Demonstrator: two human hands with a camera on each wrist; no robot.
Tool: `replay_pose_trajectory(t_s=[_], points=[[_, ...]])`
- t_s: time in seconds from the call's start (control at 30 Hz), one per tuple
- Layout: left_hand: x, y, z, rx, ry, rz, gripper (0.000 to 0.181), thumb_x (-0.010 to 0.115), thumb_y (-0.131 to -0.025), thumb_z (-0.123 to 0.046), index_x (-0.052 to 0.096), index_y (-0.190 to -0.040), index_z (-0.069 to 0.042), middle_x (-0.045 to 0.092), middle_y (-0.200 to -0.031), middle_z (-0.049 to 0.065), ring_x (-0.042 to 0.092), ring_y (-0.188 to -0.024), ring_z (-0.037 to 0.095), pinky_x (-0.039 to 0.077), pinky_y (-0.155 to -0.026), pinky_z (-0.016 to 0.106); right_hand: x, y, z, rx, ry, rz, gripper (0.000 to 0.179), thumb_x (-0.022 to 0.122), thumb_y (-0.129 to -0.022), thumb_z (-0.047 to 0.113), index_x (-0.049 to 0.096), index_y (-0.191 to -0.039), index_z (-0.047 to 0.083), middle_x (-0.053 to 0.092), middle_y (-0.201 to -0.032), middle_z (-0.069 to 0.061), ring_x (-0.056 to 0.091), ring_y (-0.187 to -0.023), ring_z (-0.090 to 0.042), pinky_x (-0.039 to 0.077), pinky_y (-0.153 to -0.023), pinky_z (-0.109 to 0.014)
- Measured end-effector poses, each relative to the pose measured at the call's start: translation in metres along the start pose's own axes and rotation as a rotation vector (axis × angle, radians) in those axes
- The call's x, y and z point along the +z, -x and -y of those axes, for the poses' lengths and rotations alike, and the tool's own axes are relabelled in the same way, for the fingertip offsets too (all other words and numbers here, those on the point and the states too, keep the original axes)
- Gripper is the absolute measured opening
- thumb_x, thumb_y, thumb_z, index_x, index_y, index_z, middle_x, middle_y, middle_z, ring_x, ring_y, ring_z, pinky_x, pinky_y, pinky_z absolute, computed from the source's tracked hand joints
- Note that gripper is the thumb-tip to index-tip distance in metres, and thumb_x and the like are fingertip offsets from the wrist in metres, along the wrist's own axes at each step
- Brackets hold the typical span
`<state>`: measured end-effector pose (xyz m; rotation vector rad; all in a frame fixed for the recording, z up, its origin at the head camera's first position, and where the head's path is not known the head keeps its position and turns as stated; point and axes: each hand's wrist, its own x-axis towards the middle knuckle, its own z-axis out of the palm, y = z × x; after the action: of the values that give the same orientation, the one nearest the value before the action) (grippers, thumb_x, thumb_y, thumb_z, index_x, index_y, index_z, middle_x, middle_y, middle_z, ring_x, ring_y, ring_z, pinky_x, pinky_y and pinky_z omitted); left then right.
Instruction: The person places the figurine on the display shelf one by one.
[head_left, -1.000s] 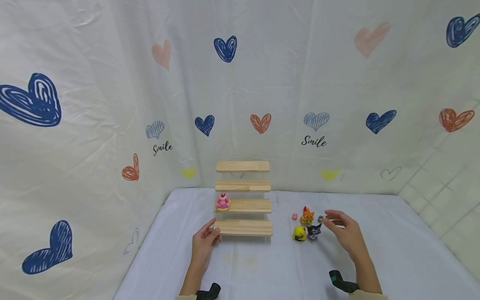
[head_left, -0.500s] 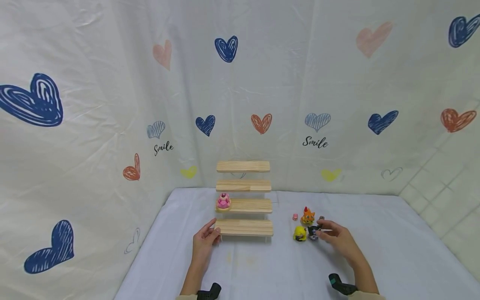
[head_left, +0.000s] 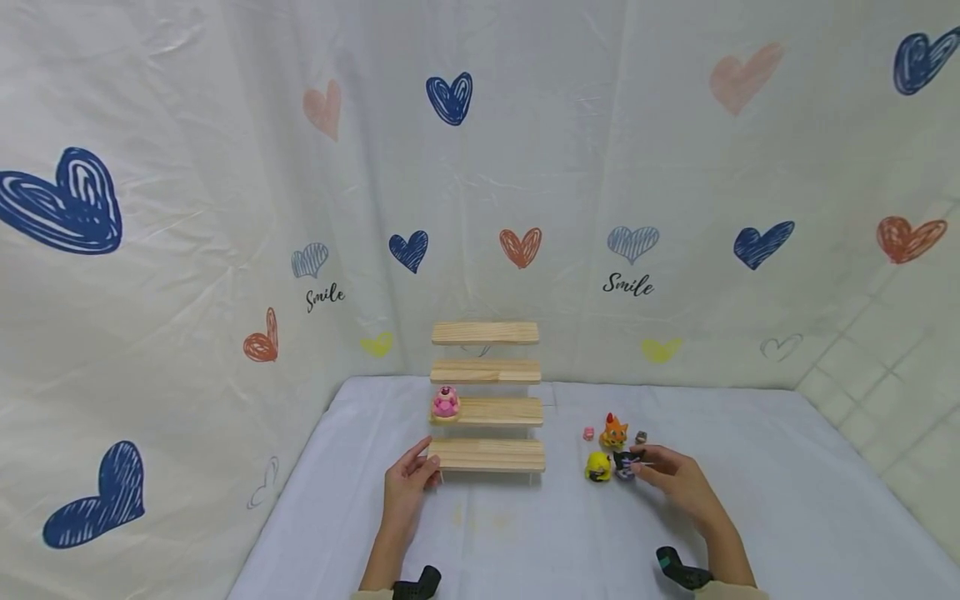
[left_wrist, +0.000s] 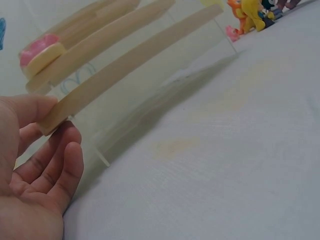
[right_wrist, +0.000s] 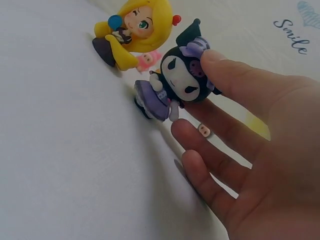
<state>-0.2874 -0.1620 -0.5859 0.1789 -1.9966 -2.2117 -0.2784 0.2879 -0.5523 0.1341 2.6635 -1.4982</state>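
My left hand (head_left: 406,492) pinches the left end of the lowest board on a four-tier wooden display shelf (head_left: 487,454); in the left wrist view its thumb and fingers lie on either side of the board's corner. My right hand (head_left: 681,485) holds a black-and-purple figurine (right_wrist: 182,77) with a white face and dark pointed ear. In the right wrist view the thumb is on the figurine's head, with fingers behind it. Beside it stands a yellow-haired figurine (right_wrist: 145,27). An orange cat-like figurine (head_left: 614,431) is just behind them.
A tiny pink figure (head_left: 588,433) and a tiny brownish figure (head_left: 641,437) flank the orange one. A pink dessert-like figurine (head_left: 446,403) sits at the left end of the second board from the bottom. A heart-printed curtain (head_left: 570,167) hangs behind the white-covered table (head_left: 570,550).
My right hand has come down and left from beside the tiny brownish figure to the black-and-purple figurine and taken hold of it. My left hand stays on the shelf.
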Motion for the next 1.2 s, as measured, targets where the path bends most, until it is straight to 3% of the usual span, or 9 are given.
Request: replay_pose_trajectory(t_s=[0.2, 0.5, 0.67, 0.83, 1.07, 1.2], points=[[0.000, 0.001, -0.002, -0.022, 0.002, 0.001, 0.050, 0.075, -0.094, -0.020, 0.061, -0.142, -0.010, 0.068, -0.093, 0.004, 0.065, -0.076, 0.014, 0.057, -0.070, 0.023, -0.001, 0.000, -0.001, -0.014, 0.008, -0.016, 0.061, 0.072, -0.093, 0.049, 0.062, -0.140, 0.011, 0.061, -0.142, -0.019, 0.056, -0.131, -0.041, 0.047, -0.104, -0.062], [0.001, -0.001, -0.003, -0.012, 0.003, 0.002, 0.049, 0.076, -0.094, -0.020, 0.062, -0.141, -0.011, 0.068, -0.093, 0.004, 0.065, -0.077, 0.014, 0.057, -0.070, 0.023, -0.007, 0.003, 0.005, -0.030, 0.030, -0.058, 0.061, 0.071, -0.093, 0.050, 0.062, -0.141, 0.013, 0.064, -0.139, -0.016, 0.062, -0.122, -0.032, 0.055, -0.094, -0.045], [-0.001, 0.000, -0.002, -0.002, 0.019, 0.005, 0.050, 0.076, -0.093, -0.016, 0.062, -0.140, -0.006, 0.068, -0.091, 0.003, 0.066, -0.076, 0.012, 0.057, -0.070, 0.024, -0.009, 0.005, 0.011, -0.041, 0.015, -0.073, 0.061, 0.071, -0.094, 0.049, 0.062, -0.141, 0.012, 0.065, -0.136, -0.016, 0.063, -0.122, -0.031, 0.055, -0.094, -0.044], [-0.001, 0.002, 0.001, -0.009, 0.022, 0.010, 0.051, 0.076, -0.093, -0.016, 0.062, -0.141, -0.007, 0.068, -0.090, 0.002, 0.066, -0.076, 0.012, 0.057, -0.070, 0.025, -0.012, 0.010, 0.017, -0.052, 0.020, -0.091, 0.063, 0.070, -0.094, 0.053, 0.062, -0.141, 0.012, 0.067, -0.132, -0.015, 0.064, -0.116, -0.026, 0.053, -0.088, -0.034], [0.000, 0.003, -0.003, -0.020, 0.007, -0.003, 0.050, 0.075, -0.094, -0.017, 0.061, -0.141, -0.008, 0.068, -0.092, 0.004, 0.066, -0.077, 0.014, 0.058, -0.070, 0.026, -0.013, 0.012, 0.025, -0.122, 0.030, -0.119, 0.060, 0.067, -0.094, 0.056, 0.063, -0.138, 0.014, 0.068, -0.131, -0.014, 0.063, -0.116, -0.028, 0.055, -0.091, -0.040], [0.001, 0.003, -0.004, -0.021, 0.006, -0.001, 0.050, 0.075, -0.094, -0.018, 0.061, -0.141, -0.008, 0.068, -0.093, 0.005, 0.066, -0.078, 0.014, 0.058, -0.070, 0.025, -0.013, 0.014, 0.032, -0.164, 0.037, -0.146, 0.057, 0.065, -0.096, 0.054, 0.064, -0.137, 0.014, 0.069, -0.128, -0.014, 0.064, -0.110, -0.024, 0.054, -0.089, -0.037]])
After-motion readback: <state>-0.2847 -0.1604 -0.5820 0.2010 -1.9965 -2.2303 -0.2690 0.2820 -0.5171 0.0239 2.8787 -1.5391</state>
